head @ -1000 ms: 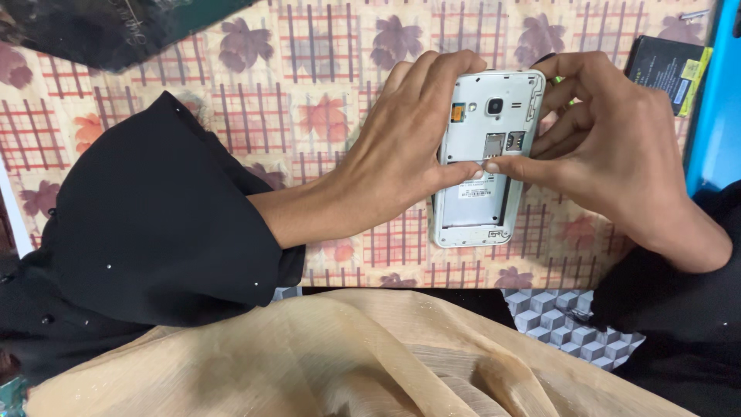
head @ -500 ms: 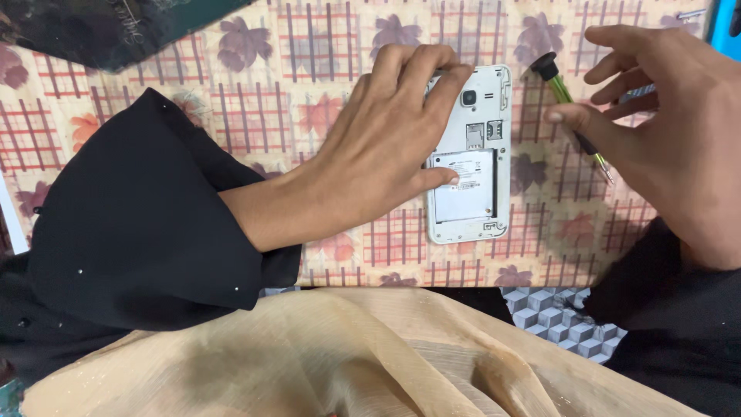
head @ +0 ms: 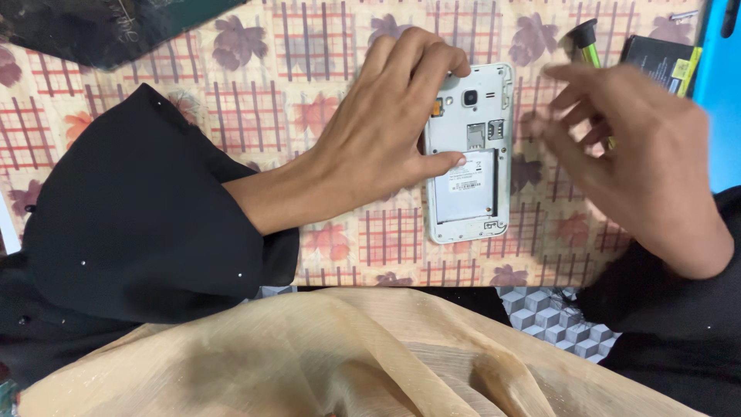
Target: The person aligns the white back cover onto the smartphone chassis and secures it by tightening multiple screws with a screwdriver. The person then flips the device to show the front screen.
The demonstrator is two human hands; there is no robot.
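A white phone (head: 472, 158) lies face down on the patterned table cover (head: 270, 85), its back cover off and the battery bay bare. My left hand (head: 378, 143) rests on the phone's left edge, with the thumb on the bay and the fingers over the top corner. To the right of the phone my right hand (head: 637, 162) hovers, blurred, with fingers spread and nothing in it. A screwdriver with a black cap and a yellow-green shaft (head: 587, 42) lies just behind my right hand, partly hidden by it.
A black phone battery (head: 660, 62) lies at the top right beside a blue surface (head: 725, 100). A dark sheet (head: 100, 27) covers the top left corner. Beige cloth (head: 347, 355) lies over my lap below the table edge.
My right hand left the phone, moved right past the screwdriver and has spread open. My left hand stayed on the phone, which now sits a little lower in view.
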